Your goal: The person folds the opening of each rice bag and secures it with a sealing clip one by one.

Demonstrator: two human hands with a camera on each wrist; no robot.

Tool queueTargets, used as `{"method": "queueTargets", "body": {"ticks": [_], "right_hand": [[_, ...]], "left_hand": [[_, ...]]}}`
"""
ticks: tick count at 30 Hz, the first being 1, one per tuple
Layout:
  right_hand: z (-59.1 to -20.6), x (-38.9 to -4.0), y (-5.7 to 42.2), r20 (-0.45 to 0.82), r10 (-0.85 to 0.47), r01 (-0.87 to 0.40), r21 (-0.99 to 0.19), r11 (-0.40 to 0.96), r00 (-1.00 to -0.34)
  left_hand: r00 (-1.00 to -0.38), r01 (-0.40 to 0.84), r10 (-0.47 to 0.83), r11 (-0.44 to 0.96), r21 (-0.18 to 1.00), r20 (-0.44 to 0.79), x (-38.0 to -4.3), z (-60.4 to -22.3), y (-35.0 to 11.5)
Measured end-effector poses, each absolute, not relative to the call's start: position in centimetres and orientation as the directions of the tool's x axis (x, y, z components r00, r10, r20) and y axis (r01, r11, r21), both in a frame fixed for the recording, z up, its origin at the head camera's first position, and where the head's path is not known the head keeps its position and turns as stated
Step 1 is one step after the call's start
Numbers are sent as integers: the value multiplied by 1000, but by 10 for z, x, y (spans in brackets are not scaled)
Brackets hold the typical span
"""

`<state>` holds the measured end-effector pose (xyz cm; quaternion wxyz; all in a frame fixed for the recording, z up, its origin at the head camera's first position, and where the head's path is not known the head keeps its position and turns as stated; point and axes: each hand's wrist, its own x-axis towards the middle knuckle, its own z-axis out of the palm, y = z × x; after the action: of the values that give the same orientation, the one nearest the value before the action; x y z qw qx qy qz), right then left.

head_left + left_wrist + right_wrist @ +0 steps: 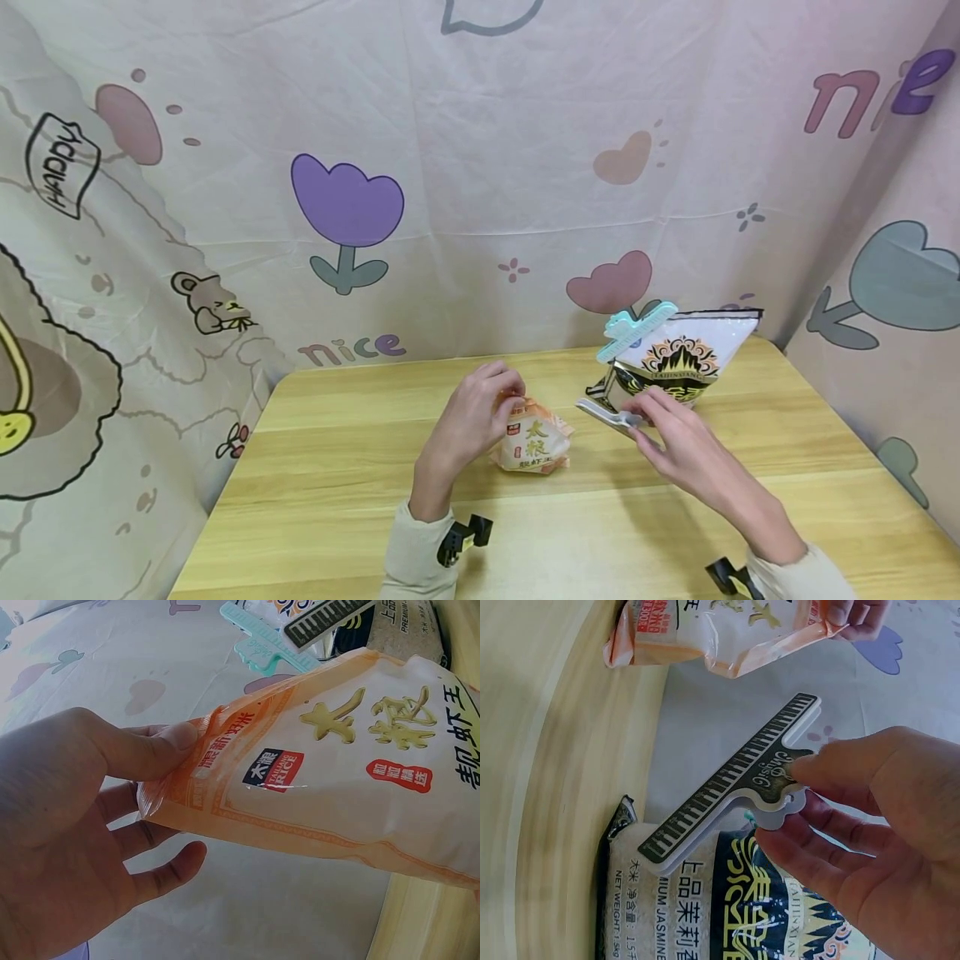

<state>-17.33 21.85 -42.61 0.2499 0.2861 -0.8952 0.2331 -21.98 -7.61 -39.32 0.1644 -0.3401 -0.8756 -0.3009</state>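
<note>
My left hand [471, 415] pinches the top corner of an orange-and-white rice bag [534, 446] between thumb and index finger. In the left wrist view the other fingers stay spread below the bag's orange edge. A flat bag clip [727, 784] with a piano-key pattern and "Music" lettering is in my right hand [678, 442], thumb on one side of its handle and fingers on the other. This clip hangs above the table, between the two bags and apart from the orange one.
Behind the right hand stands a white, black and gold jasmine rice bag [682, 358]. A mint-green clip [637, 330] sits across its upper left corner. Both bags rest on a light wooden table [322, 467]. A printed cloth [480, 208] hangs behind and at both sides.
</note>
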Motion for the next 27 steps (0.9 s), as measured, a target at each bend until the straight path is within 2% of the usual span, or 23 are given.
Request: {"method": "queueTargets", "body": {"ticks": [27], "right_hand": [[-422,-184,191,611,-365,-659,-365,657,-702]], "left_hand": [[-722,689,487,575,442,492,-220,-394,-76]]}}
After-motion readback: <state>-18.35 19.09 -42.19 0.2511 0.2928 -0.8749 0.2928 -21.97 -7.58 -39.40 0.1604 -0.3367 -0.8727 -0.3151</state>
